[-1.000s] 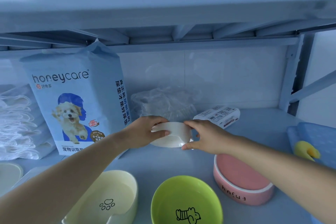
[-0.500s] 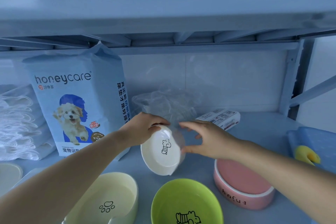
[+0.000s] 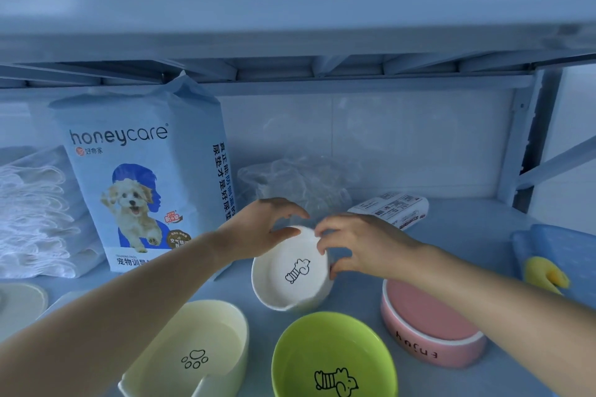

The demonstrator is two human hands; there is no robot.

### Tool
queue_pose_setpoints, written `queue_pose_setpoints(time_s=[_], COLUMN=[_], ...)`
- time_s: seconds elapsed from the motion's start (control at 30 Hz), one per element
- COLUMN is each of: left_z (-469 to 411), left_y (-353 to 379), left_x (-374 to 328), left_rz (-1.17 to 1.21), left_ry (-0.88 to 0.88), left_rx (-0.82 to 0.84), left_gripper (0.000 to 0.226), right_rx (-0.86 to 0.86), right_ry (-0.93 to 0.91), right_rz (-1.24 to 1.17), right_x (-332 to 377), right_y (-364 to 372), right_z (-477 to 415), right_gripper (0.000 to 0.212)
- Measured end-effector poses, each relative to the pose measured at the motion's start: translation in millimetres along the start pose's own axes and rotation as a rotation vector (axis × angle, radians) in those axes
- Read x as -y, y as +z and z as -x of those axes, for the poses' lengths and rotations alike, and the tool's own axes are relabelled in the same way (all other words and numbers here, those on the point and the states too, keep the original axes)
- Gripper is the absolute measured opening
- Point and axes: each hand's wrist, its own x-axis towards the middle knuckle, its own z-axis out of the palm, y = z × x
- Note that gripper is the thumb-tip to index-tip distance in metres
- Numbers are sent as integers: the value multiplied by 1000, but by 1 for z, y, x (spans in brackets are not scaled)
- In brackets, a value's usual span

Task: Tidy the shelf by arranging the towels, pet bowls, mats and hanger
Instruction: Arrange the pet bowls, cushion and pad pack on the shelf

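A white pet bowl with a small black drawing inside sits mid-shelf, tipped a little toward me. My left hand grips its far left rim, thumb on the inside edge and fingers arched behind. My right hand pinches the bowl's right rim. In front stand a cream bowl with a paw print, a green bowl and a pink bowl. Folded white towels are stacked at the far left.
A tall honeycare pad bag stands left of the hands. Behind them lie a crumpled clear plastic bag and a small white packet. A blue mat with a yellow piece lies at the right edge. A round cream disc lies at the left.
The white bowl was held side-on in both hands; it has turned open side up and come down toward me. My right hand let go briefly and now pinches the rim again.
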Motion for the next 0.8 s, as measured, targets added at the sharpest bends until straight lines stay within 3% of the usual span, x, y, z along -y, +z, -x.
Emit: queue_pose_setpoints(time_s=[0.13, 0.27, 0.4, 0.5, 0.8], left_z=[17, 29, 38, 44, 47], left_y=[-8, -9, -4, -2, -2], left_x=[3, 1, 1, 2, -8], left_rz=[82, 131, 36, -40, 0], left_ry=[36, -108, -119, -115, -110], left_rx=[6, 186, 311, 310, 320], left_gripper=[23, 14, 23, 29, 15], right_rx=[24, -3, -28, -20, 102], right_ry=[109, 163, 234, 249, 206], right_rz=[-99, -161, -245, -271, -234], right_x=[0, -1, -3, -2, 12], right_y=[16, 20, 21, 22, 19], right_z=[2, -3, -6, -7, 1], right_gripper=[34, 32, 33, 31, 17])
